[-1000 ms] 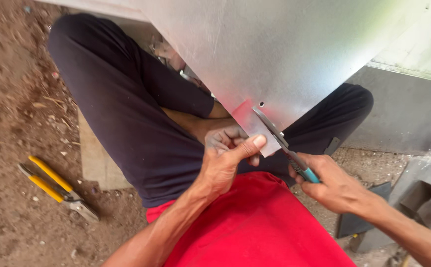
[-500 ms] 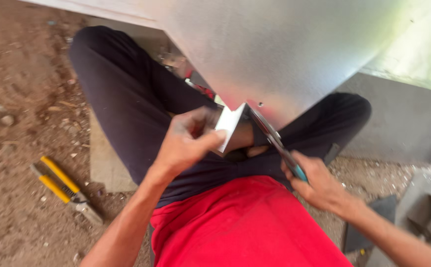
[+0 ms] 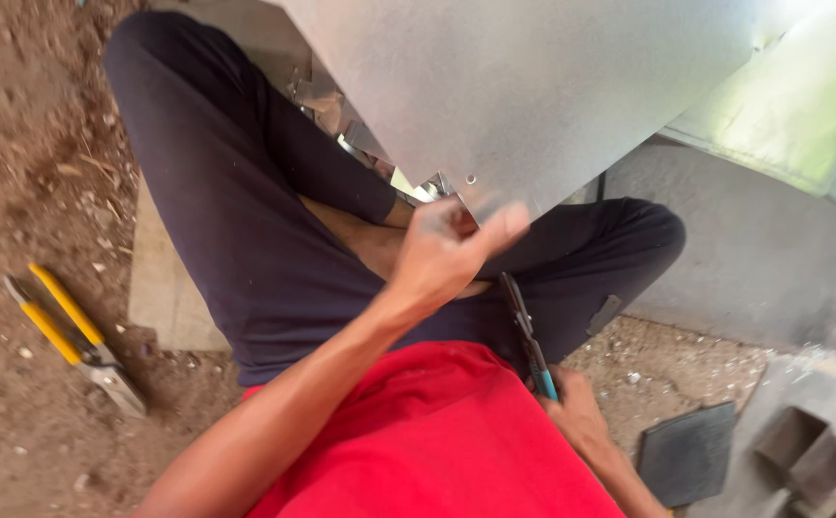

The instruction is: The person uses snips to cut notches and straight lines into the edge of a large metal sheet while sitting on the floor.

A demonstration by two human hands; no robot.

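A large grey metal sheet [image 3: 533, 86] leans over my crossed legs. My left hand [image 3: 447, 254] pinches the sheet's lower corner between thumb and fingers, just below a small hole. My right hand [image 3: 576, 412] sits low beside my red shirt and grips dark snips with blue handles [image 3: 525, 331]. The snips' blades point up toward the sheet but stand apart from it. Small offcuts of metal [image 3: 336, 115] lie behind my left knee.
Yellow-handled snips [image 3: 73, 331] lie on the dirt at the left. I sit on a flat board [image 3: 164, 288]. A dark square plate [image 3: 688, 451] and a hollow block [image 3: 801, 451] rest at the lower right, next to a grey wall [image 3: 763, 259].
My right hand has drawn the snips down and away from the sheet's corner. My left hand has shifted its pinch on that corner, and the view has tilted.
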